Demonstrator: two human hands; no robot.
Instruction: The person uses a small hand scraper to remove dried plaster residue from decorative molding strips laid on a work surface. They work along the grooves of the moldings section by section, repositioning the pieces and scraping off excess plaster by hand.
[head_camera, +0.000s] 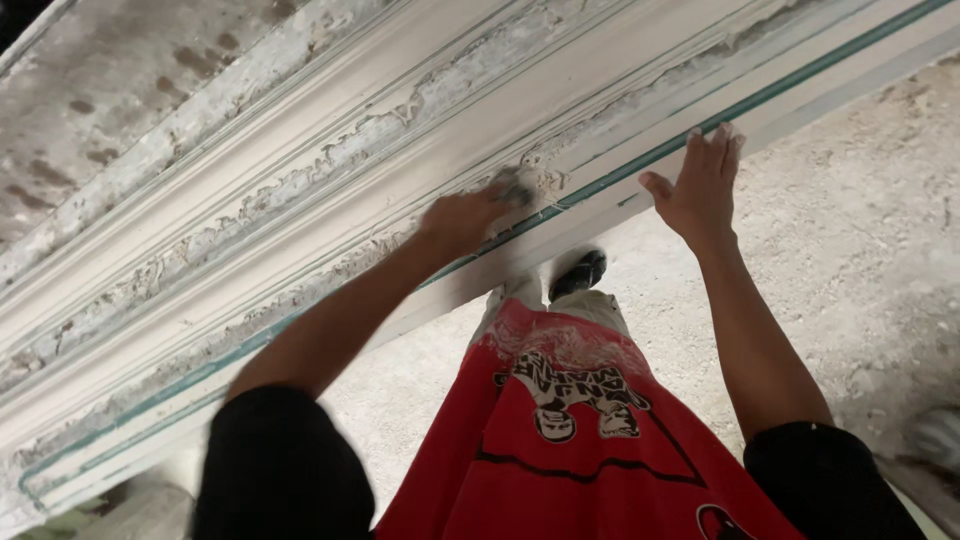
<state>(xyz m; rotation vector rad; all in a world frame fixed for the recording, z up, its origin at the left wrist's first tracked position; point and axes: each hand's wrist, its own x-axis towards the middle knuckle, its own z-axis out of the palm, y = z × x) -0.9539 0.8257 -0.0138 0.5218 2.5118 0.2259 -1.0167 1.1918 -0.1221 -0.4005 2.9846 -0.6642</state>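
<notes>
One long white moulding, ribbed with grooves and ridges, runs slantwise across most of the view from lower left to upper right; its plaster skin is flaked and crusted along several ridges, and a thin green line follows its near edge. Below it lies a pale, dusty floor, rough and speckled; a red shirt with a dark printed figure fills the bottom middle, powdered white at its hem, with light trousers and a dark shoe past it. The left hand is blurred and pressed against the moulding at a crumbled patch, fingers curled around a small dark thing too blurred to name; the right hand is spread flat, fingers apart, on the moulding's near edge, well apart from the left. A grey rounded object sits at the right border, partly cut off.
</notes>
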